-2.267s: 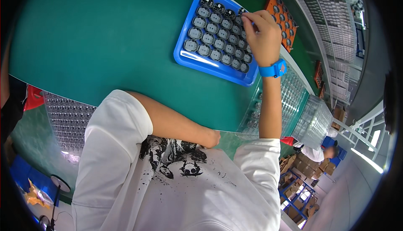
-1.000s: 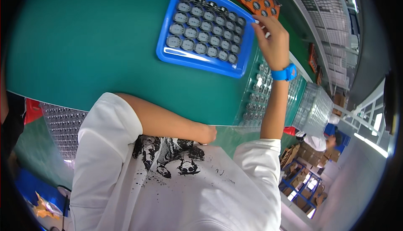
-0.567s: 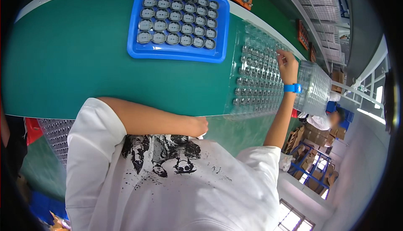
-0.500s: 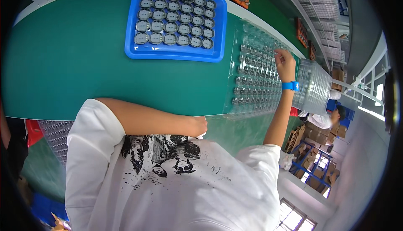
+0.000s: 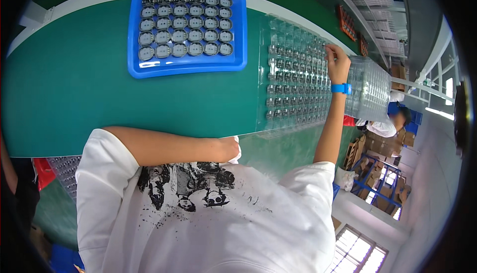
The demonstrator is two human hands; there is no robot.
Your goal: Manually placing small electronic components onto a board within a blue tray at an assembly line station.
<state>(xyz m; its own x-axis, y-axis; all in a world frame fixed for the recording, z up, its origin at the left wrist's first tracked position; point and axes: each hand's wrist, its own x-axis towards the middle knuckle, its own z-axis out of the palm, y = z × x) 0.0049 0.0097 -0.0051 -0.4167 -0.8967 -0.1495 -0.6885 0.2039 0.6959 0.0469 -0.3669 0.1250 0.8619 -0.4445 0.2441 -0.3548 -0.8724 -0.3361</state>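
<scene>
the right hand [image 5: 338,65] was at the far right part of the clear tray [image 5: 263,74], fingers bent toward the thumb; whether it gripped a small dark part [image 5: 286,77] could not be told. the left hand [image 5: 227,150] lay curled by the worktop's [image 5: 99,89] near edge, its grip hidden. the blue tray [image 5: 189,69] of round grey parts [image 5: 196,23] sat left of the clear one.

Green floor [image 5: 280,155], bright window [image 5: 354,248], blue shelving [image 5: 375,192]
</scene>
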